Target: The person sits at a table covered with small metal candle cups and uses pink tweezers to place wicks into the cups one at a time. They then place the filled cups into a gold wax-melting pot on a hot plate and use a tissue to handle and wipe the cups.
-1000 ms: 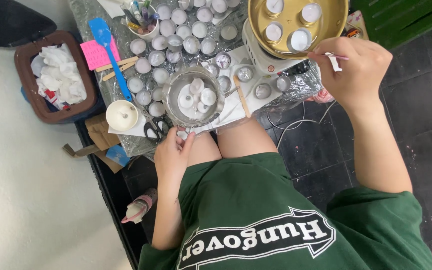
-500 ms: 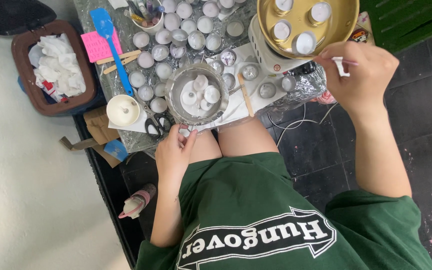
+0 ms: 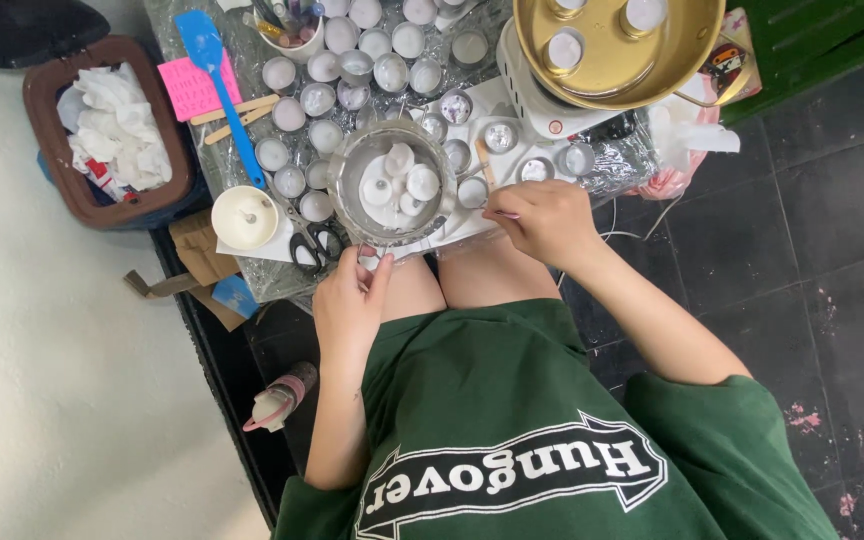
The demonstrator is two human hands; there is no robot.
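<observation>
A clear round bowl (image 3: 340,188) with white wax pieces in it stands at the table's front edge. My left hand (image 3: 350,305) pinches its near rim with fingertips and thumb. My right hand (image 3: 544,222) rests on the table edge just right of the bowl and pinches a thin, short wick-like stick (image 3: 500,213). Several small round tealight cups (image 3: 324,98), some filled with white wax, lie beyond the bowl. A wooden stick (image 3: 484,160) lies just past my right hand.
A gold pot (image 3: 534,62) holding white candles sits on a white heater at the back right. On the left are a blue spatula (image 3: 217,85), a pink notepad (image 3: 184,88), black scissors (image 3: 314,246) and a white candle cup (image 3: 245,217). A brown bin (image 3: 44,110) holds tissue; a bottle (image 3: 277,400) lies on the floor.
My right hand has come down from beside the gold pot to the table's front edge, right of the bowl. My left hand stays at the bowl's rim.
</observation>
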